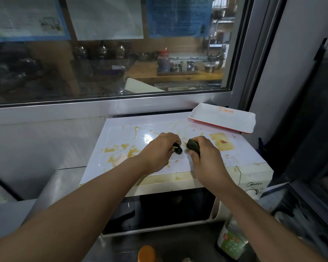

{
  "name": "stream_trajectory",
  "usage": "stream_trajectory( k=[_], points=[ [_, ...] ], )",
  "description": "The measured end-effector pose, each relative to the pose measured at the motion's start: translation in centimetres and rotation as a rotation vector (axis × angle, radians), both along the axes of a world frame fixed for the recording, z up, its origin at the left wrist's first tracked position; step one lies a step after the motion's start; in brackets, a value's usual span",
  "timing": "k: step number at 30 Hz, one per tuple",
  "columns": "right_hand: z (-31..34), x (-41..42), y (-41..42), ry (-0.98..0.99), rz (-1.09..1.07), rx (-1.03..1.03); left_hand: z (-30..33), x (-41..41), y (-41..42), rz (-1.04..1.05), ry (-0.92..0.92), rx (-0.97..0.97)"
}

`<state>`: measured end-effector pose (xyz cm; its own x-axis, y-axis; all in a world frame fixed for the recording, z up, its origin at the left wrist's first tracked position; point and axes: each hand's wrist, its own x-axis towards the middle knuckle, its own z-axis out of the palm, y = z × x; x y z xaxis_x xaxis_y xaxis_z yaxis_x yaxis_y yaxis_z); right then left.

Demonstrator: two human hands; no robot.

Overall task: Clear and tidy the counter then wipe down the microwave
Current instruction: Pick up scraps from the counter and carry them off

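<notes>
Your left hand (160, 148) and right hand (203, 154) each hold a dark green scrap (193, 146) in a closed grip on the stained microwave (121, 133) top.

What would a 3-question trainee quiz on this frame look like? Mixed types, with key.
1. True or false: the white tray lies at the front left corner of the microwave top.
2. Multiple choice: what covers much of the microwave top? A) yellow-brown sauce smears B) folded towels C) stacked bowls
3. Fill in: the left hand and the right hand each grip a small dark ____ object.

Key: 1 false, it lies at the back right corner; 2 A; 3 green.
</notes>
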<state>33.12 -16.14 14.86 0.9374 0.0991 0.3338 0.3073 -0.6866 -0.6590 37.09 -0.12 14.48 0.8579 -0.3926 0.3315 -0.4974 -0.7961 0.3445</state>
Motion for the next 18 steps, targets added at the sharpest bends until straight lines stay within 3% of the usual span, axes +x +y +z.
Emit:
stream_trajectory(
  k=[18],
  points=[
    [-0.25, 0.32, -0.36, 0.001, -0.004, -0.007, -0.62, 0.03, -0.13, 0.012, 0.006, -0.040]
  ],
)
